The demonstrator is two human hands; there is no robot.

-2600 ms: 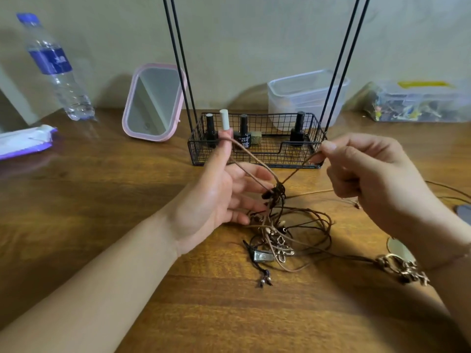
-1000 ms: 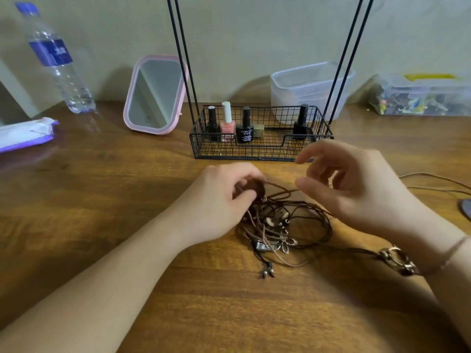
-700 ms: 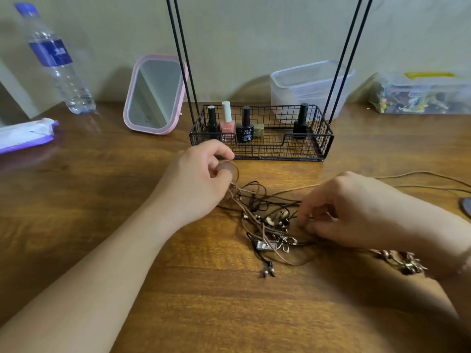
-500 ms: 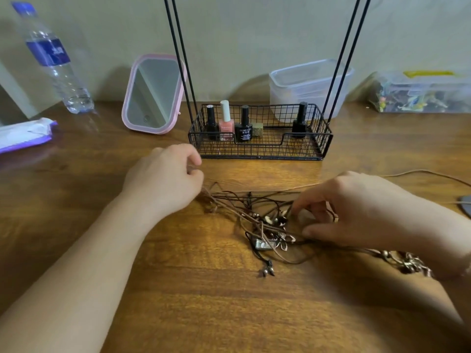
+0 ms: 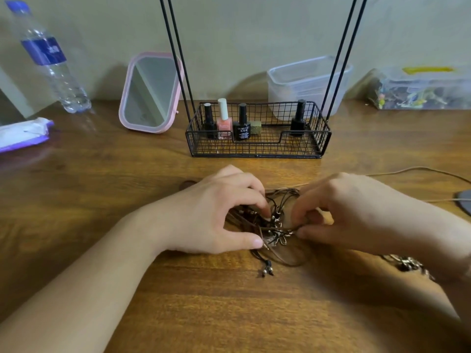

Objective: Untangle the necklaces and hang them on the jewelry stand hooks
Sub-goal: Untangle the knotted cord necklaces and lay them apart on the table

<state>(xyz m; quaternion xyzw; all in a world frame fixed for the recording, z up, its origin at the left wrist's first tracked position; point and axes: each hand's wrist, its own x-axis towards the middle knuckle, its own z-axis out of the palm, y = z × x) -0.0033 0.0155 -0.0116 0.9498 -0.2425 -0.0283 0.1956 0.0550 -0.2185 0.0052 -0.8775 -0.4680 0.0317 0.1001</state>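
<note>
**Both hands in the tangle at mid-frame**

The tangled necklaces [image 5: 274,225] lie on the wooden table [image 5: 102,189] in the middle of the frame, a knot of brown cords with small metal pendants. The left hand [image 5: 216,212] comes in from the lower left with its fingers curled down into the knot, fingertips pinching the cords near the pendants while the thumb lies flat along the table. The right hand [image 5: 351,212] comes in from the right and pinches cords on the opposite side of the knot between thumb and fingers. Two bead-tipped cord ends [image 5: 267,270] trail out below the tangle.

Just above the hands stands the jewelry stand [image 5: 257,146], a black wire basket with thin uprights running out of the top of the frame (its hooks are out of view). Nail polish bottles [image 5: 224,121] stand in it. At the upper left are a pink mirror [image 5: 150,93] and a water bottle [image 5: 51,59].
</note>
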